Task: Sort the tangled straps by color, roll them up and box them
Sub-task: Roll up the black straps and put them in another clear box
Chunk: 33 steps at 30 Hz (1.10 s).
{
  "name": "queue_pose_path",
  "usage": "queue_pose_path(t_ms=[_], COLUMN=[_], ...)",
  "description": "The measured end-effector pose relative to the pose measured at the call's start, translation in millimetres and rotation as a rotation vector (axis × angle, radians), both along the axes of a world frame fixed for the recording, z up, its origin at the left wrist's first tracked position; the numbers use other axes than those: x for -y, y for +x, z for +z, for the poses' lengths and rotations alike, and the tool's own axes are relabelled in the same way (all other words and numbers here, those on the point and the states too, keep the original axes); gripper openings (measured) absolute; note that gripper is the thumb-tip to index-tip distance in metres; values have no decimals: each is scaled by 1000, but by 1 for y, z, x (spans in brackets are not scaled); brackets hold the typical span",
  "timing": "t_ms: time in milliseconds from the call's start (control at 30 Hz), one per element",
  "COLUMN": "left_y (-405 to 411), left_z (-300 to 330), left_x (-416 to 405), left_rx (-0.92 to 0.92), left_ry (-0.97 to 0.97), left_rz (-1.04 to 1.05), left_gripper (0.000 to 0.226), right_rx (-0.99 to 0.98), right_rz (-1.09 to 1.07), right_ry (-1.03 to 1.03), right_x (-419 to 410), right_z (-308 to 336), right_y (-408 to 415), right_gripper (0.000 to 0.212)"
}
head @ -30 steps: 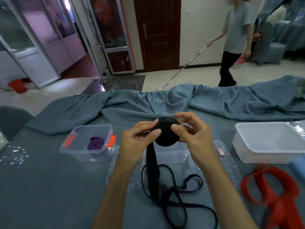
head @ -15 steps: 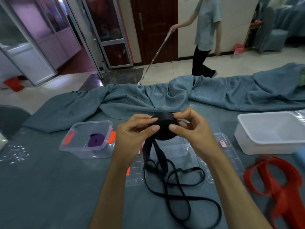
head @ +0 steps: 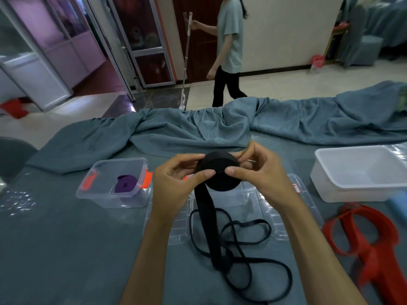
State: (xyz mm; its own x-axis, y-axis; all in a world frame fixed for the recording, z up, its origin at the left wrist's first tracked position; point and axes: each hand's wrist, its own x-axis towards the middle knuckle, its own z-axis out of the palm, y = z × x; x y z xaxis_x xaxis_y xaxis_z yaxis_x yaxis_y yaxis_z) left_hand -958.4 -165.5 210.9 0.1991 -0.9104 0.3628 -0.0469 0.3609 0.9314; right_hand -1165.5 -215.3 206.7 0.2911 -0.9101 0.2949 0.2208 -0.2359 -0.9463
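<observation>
Two hands grip a black rolled webbing strap (head: 220,172) above the middle of the grey-clothed table (head: 55,249): the left hand (head: 176,181) and right hand (head: 262,175) pinch the roll from either side, its round face toward the camera. Its loose tail (head: 211,227) hangs straight down, then trails in loops toward the near edge. A red strap (head: 363,236) lies at the right edge; a purple roll (head: 125,186) sits in a clear plastic box (head: 114,183) to the left.
</observation>
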Motion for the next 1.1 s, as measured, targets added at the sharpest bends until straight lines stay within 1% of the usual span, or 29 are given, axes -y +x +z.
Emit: queue_pose_path(t_ms=[100,200,267,367,467,533,600,633,700,767,867,967,1033,1100], left_y=[-6,-2,1,-3,-7,-7,-4,-3,-3,-7,-10,-7,-8,-14], left_z=[-3,0,2,3,-2,-3,-2,-3,-4,-7,-7,-6,-9,-13], left_x=[1,1,0,-1,1,2,3,4,3,2,1,2,2,1], left_rx=[-49,-4,15,-9,-46,-31,-30,-34,-40,-54,-68,-29,-43,-65], left_ry=[-42,2,11,-11,-53,-33,-9,-9,-17,-26,-8,-3,7,16], left_rz=[-17,-123,-97,-12,-33,-77,-103,-98,-70,-57,-85,-94,-83,-89], left_gripper=[30,43,44,34,25,32,37,36,31,25,23,20,23,24], right_rx=[70,137,112,0,46,94,136,121,48,28,57,91,73,33], right_rz=[-46,-52,-4,45,-1,-37,-10,5,15,5,-39,42,89,84], right_ry=[-4,2,13,22,27,23,50,52,35,25,20,59,54,31], right_x=[-2,-2,-1,-3,-6,-6,-5,-4,-2,-4,-5,-5,-4,-4], right_z=[2,-1,-4,-8,-10,-10,-11,-11,-14,-16,-20,-22,-20,-14], right_y=[1,3,2,-3,-4,-3,-3,-4,-7,-10,-9,-9,-12,-17], right_gripper=[31,25,26,36,41,45,40,39,40,39,36,29,33,36])
